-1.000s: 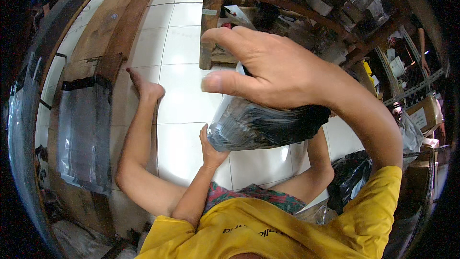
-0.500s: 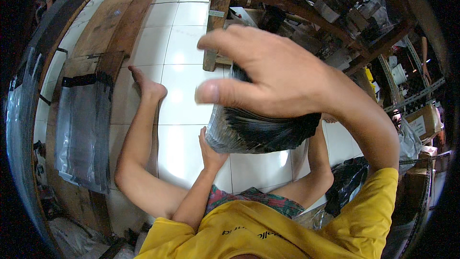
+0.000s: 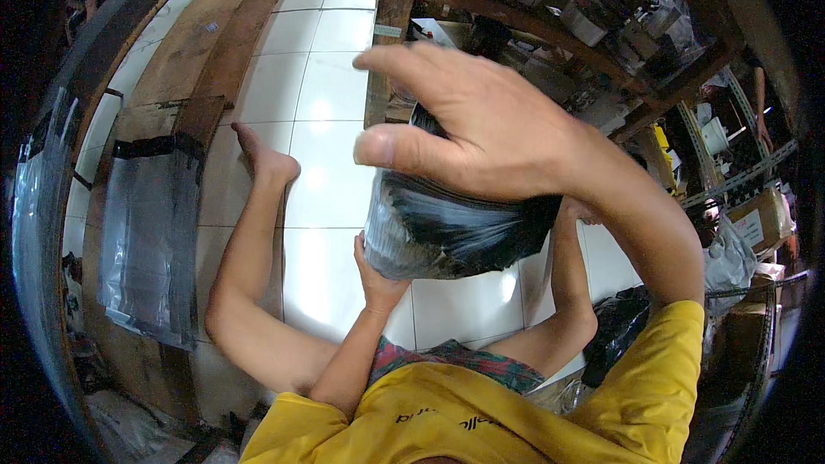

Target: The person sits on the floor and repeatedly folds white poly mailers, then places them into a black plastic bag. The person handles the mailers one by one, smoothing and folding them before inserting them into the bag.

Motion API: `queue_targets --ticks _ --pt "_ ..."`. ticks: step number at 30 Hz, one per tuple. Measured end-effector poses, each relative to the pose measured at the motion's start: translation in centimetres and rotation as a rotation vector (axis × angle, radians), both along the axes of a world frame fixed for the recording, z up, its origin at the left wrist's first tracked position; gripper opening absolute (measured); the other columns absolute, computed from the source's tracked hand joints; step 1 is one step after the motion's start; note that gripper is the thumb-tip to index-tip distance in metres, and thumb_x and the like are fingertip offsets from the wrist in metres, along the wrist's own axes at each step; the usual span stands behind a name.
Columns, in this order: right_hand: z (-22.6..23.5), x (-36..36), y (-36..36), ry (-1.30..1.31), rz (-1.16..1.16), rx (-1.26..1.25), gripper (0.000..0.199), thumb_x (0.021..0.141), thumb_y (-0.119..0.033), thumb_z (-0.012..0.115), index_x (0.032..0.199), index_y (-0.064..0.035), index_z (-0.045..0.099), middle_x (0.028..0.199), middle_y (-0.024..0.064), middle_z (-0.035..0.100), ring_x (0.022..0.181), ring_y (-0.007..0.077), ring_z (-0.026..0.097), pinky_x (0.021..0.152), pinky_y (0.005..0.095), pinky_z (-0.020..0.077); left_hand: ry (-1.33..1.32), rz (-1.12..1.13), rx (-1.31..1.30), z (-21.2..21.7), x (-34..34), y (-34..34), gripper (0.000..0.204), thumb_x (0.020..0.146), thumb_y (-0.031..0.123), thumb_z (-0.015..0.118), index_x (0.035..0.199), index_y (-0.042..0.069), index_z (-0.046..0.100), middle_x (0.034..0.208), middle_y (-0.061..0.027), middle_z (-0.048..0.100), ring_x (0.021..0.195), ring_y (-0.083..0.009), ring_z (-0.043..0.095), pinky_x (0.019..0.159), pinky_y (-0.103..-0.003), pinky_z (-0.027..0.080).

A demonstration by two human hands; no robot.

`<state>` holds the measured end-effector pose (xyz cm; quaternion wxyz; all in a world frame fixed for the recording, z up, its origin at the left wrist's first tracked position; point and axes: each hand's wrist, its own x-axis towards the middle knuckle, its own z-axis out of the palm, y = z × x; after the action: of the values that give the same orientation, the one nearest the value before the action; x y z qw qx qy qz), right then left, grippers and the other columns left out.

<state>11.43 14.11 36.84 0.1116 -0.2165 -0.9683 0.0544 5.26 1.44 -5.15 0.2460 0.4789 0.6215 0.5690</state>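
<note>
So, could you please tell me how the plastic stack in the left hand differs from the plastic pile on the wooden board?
The held stack is gripped near its corner by the left hand; the pile lies untouched on the wooden board. The held stack shows many fanned edges, while the pile shows a broad, flat top. Both look like grey and black plastic.

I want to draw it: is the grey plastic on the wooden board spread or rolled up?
Spread flat: the grey plastic lies wide along the wooden board, with no roll showing.
</note>
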Motion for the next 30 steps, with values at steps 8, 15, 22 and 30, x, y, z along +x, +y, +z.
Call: queue_targets --ticks 8,15,22,30 --pt "1.1 -0.1 0.7 0.020 -0.074 -0.028 0.072 0.100 -0.056 0.051 0.143 0.0018 0.048 0.127 0.0267 0.062 0.120 0.0367 0.061 0.103 0.0436 0.0473 -0.132 -0.132 -0.037 1.6 -1.0 2.5 0.120 0.059 0.016 0.095 0.152 -0.004 0.022 0.141 -0.0232 0.050 0.133 -0.0364 0.049 0.112 -0.042 0.041" --pt "0.3 -1.1 1.2 -0.049 -0.072 -0.025 0.072 0.101 -0.056 0.049 0.144 0.0021 0.048 0.137 0.0285 0.055 0.127 0.0419 0.056 0.109 0.0451 0.0437 -0.064 0.015 0.039 0.8 0.5 1.7 0.126 0.059 0.016 0.096 0.154 -0.005 0.016 0.148 -0.0264 0.038 0.137 -0.0398 0.043 0.116 -0.044 0.036" --pt "0.1 -1.7 1.1 -0.034 -0.053 0.036 0.068 0.101 -0.051 0.050 0.144 0.0010 0.048 0.123 0.0249 0.062 0.111 0.0376 0.063 0.100 0.0451 0.0479 -0.046 -0.108 0.097 -1.8 -0.8 2.2 0.126 0.060 0.014 0.095 0.155 -0.005 0.013 0.148 -0.0277 0.038 0.135 -0.0441 0.042 0.114 -0.050 0.035" --pt "0.4 2.4 2.0 0.023 -0.125 -0.160 0.078 0.099 -0.060 0.049 0.149 -0.0009 0.043 0.133 0.0283 0.057 0.125 0.0379 0.057 0.108 0.0444 0.0429 0.070 0.083 0.056 -0.6 2.1 0.7 0.124 0.063 0.013 0.093 0.154 -0.007 0.011 0.149 -0.0323 0.031 0.134 -0.0481 0.039 0.114 -0.053 0.033"
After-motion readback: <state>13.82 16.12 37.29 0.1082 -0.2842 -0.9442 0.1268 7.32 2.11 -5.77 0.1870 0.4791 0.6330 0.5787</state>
